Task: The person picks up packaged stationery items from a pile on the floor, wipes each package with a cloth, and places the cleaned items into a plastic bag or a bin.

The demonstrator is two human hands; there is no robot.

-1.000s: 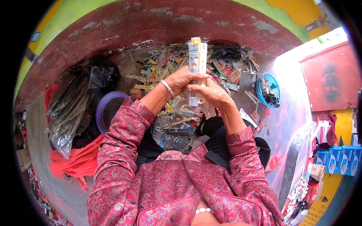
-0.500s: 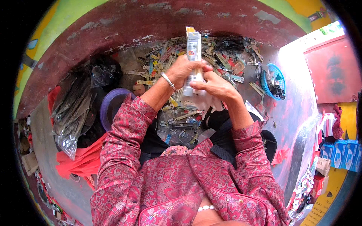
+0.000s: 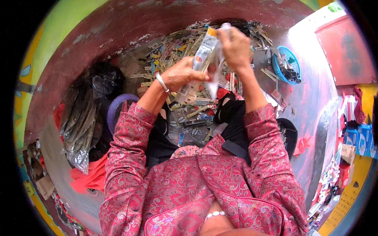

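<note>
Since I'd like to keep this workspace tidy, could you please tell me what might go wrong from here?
The narrow package in the left hand could slip and get lost in the cluttered pile below. The pale plastic in the right hand, blurred here, might tear.

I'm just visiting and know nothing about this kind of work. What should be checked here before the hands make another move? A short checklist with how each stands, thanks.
1. Left hand has hold of the long flat package: ok, thumb and fingers close on it.
2. Right hand has hold of the whitish clear plastic: ok, near its top end.
3. Plastic fully separate from the package: cannot tell, motion blurs it.
4. Blue basket out of the hands' way: ok, it stands apart, off to the right.
5. Area beyond the hands tidy: not ok, loose flat pieces lie strewn there.
</note>
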